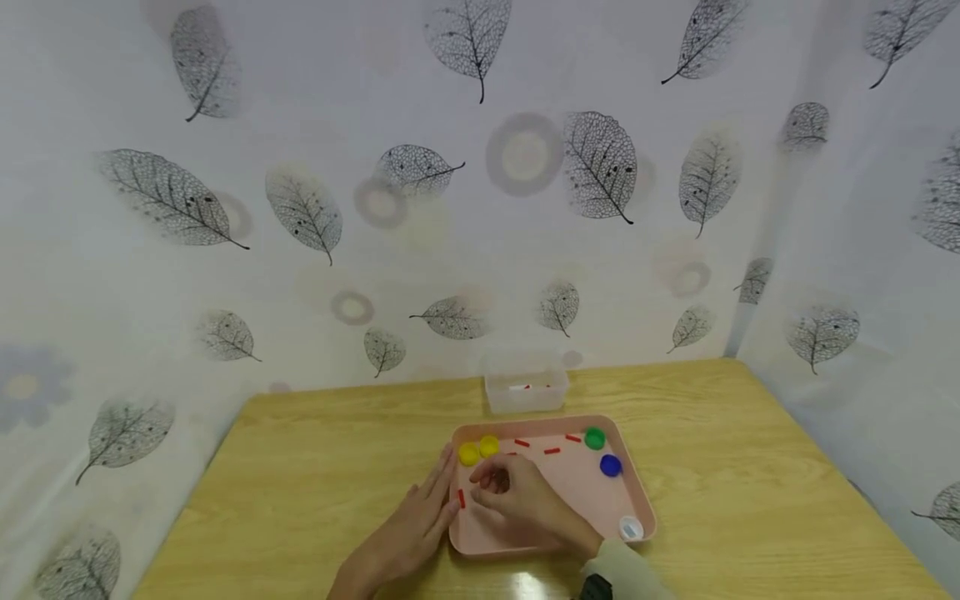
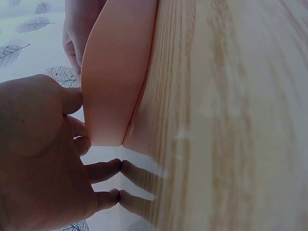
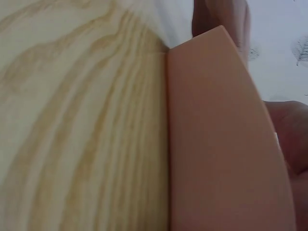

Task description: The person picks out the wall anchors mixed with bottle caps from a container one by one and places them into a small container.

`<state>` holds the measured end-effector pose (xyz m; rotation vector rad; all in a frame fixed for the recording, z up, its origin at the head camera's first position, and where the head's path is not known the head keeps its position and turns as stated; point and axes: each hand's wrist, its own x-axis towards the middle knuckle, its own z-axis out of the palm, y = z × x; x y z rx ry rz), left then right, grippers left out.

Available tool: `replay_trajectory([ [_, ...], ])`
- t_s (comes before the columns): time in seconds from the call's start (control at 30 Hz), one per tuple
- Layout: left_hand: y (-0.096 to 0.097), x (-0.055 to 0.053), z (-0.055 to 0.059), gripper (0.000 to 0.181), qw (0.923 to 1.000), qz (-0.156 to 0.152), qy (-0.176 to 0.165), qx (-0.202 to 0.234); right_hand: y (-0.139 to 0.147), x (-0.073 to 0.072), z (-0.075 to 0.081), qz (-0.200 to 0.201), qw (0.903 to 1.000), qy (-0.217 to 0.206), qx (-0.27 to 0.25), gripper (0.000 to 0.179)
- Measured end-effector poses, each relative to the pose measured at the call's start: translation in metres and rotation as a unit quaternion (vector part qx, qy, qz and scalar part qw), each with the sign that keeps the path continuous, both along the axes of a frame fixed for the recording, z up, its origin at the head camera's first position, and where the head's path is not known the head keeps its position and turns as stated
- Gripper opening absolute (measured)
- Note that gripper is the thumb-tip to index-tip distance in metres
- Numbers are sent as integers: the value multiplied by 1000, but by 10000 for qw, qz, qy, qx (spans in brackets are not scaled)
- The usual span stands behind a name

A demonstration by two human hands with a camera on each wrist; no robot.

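My left hand (image 1: 412, 521) rests along the left side of a pink tray (image 1: 517, 551). Its fingers lie straight against the outer wall, with the thumb at the rim; in the left wrist view some fingertips touch the table. Over the tray's left half is my right hand (image 1: 513, 492), fingers bent and fingertips close to the thumb. Whether something small is between them cannot be made out. A short red stick (image 1: 461, 498) lies by the left wall, near both hands. More red sticks (image 1: 552, 451) lie beyond the right hand, one partly hidden by it.
Two yellow discs (image 1: 468, 454) sit in the tray's far left corner. On its right side are a green disc (image 1: 595, 438), a blue disc (image 1: 611, 465) and a white round piece (image 1: 631, 528). Behind the tray stands a translucent box (image 1: 525, 402) holding small red and white pieces.
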<state>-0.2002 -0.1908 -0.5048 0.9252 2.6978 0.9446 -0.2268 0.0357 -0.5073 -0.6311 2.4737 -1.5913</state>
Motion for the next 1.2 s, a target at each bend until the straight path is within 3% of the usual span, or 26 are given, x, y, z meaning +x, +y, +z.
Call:
replay_trajectory([
  [0.3,-4,-2,0,61,10000,-35,-29,-25,-13,-1,-3,44,9991,-213,359,13],
  [0.67,-3,-1,0,61,10000,-26,43,-5,-21,-2,-11,-105,9981,44,604,15],
  [0.83,-3,0,0,61,10000,-43,16,-62,-22,-1,-14,4,9979,158,631,15],
  [1.2,-3,0,1,61,9999,-29,106,-71,-24,-1,-9,71,9943,442,965,18],
])
